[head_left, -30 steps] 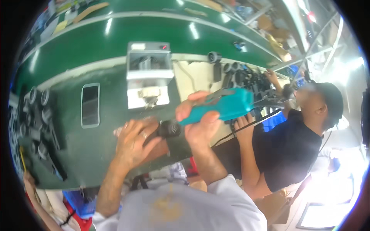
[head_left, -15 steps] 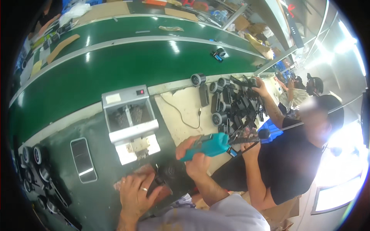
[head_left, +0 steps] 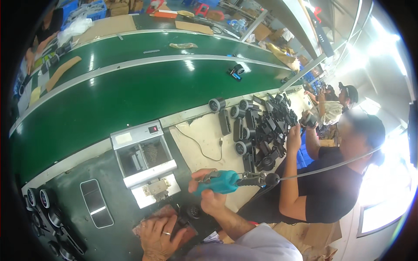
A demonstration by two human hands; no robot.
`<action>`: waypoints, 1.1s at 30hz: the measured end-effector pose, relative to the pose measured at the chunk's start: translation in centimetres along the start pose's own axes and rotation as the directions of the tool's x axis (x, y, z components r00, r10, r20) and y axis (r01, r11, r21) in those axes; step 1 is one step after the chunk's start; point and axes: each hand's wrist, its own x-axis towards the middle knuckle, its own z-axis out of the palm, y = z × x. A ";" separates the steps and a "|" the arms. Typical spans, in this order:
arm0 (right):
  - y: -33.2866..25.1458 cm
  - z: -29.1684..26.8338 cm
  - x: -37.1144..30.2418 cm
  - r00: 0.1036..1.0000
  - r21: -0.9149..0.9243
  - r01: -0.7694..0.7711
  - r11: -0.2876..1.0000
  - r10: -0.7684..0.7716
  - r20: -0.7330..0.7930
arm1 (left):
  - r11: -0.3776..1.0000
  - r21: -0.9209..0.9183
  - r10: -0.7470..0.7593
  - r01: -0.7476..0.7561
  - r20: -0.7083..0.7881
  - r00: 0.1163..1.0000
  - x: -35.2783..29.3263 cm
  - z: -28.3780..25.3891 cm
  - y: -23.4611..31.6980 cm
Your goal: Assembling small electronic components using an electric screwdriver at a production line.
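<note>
In my right hand (head_left: 207,195) is a teal electric screwdriver (head_left: 220,182), my fingers wrapped around its body. Its dark coiled cord end (head_left: 257,179) points right, toward the co-worker. My left hand (head_left: 160,235) lies with fingers stretched over a reddish block (head_left: 164,212) at the bench's near edge. Beside those fingers sits a black part with a round, ribbed end (head_left: 193,212); my hand partly covers the rest of it. Just beyond is a grey screw feeder box (head_left: 143,152) with screws in its tray and a lit front.
A phone (head_left: 96,203) lies left of the feeder. Black devices with round ends (head_left: 54,215) crowd the far left; more (head_left: 265,130) are heaped at right. A co-worker in black (head_left: 326,174) sits close on my right. A green conveyor (head_left: 130,91) runs behind the bench.
My right hand and the screwdriver have shifted slightly left and lower. The co-worker's hands have come together, one now holding a dark round part. My left hand stays on the block.
</note>
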 end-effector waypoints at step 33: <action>-5.4 5.3 0.3 0.969 0.041 0.227 0.973 -0.230 0.092 | 0.996 0.049 0.088 -0.081 -0.166 0.982 -1.4 0.7 0.1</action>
